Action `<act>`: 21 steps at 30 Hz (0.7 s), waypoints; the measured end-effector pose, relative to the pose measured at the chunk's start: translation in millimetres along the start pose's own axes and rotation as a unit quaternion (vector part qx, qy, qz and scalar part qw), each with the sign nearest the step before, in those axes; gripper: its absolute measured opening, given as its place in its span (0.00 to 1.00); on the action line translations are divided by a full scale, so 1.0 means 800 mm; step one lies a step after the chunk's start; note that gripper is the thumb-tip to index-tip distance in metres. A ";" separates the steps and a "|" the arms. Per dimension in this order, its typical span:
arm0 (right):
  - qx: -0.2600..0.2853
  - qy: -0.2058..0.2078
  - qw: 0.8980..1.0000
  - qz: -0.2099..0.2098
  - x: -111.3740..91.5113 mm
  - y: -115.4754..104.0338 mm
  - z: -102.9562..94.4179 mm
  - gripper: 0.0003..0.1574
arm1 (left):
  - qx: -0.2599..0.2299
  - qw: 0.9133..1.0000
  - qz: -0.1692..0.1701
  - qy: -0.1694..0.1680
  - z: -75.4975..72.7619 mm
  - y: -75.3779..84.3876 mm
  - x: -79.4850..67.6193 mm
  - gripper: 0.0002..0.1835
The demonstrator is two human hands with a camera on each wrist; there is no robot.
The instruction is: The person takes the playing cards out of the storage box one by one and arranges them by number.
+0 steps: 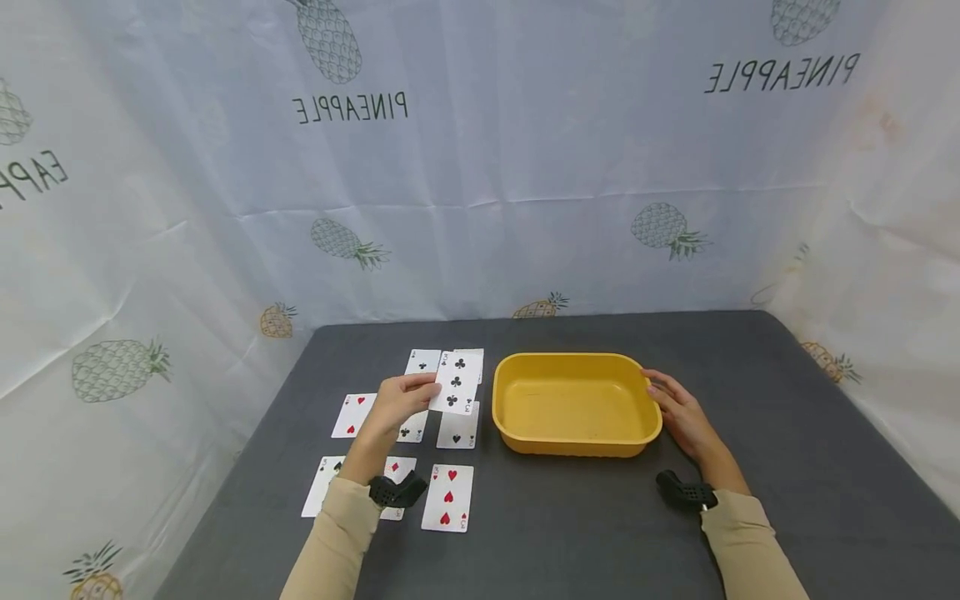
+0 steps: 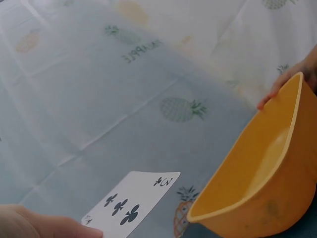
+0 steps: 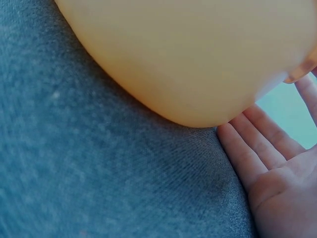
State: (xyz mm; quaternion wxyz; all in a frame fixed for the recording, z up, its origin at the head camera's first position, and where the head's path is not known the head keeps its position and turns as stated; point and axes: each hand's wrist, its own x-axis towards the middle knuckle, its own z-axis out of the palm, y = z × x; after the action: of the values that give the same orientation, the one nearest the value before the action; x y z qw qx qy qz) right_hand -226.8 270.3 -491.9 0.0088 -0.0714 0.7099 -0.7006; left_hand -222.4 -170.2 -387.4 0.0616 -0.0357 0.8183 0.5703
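My left hand (image 1: 393,408) pinches a three of clubs playing card (image 1: 456,383) near its lower left edge, above other laid-out cards. In the left wrist view the card (image 2: 131,201) is tilted, with the thumb (image 2: 59,228) on its face. To its right stands a yellow plastic basin (image 1: 577,446), with nothing inside. My right hand (image 1: 684,414) touches the basin's right end. Its fingers (image 3: 257,141) lie straight against the outer wall in the right wrist view, and the thumb is up by the rim.
Several face-up cards lie on the dark table left of the basin, among them a three of hearts (image 1: 447,498), a hearts card (image 1: 352,415) and a spades card (image 1: 457,427). A pineapple-print curtain (image 1: 480,167) hangs behind the table and along its sides.
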 end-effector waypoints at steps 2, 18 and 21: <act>0.000 -0.001 1.000 0.005 -0.001 -0.001 -0.001 0.23 | -0.003 1.000 -0.002 0.007 -0.009 -0.005 -0.003 0.21; 0.008 -0.005 1.000 0.006 -0.002 -0.003 0.000 0.22 | 0.012 0.998 -0.023 0.055 -0.060 -0.031 -0.019 0.22; 0.004 -0.001 1.000 0.010 -0.002 -0.003 0.001 0.23 | 0.025 0.998 -0.028 0.055 -0.076 -0.038 -0.024 0.23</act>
State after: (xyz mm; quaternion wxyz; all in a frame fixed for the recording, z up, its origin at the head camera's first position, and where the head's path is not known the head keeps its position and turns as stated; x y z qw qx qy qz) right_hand -225.1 269.8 -489.6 0.0171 -0.0646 0.7076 -0.7034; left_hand -203.5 -237.6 -392.1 0.0333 -0.0890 0.8329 0.5452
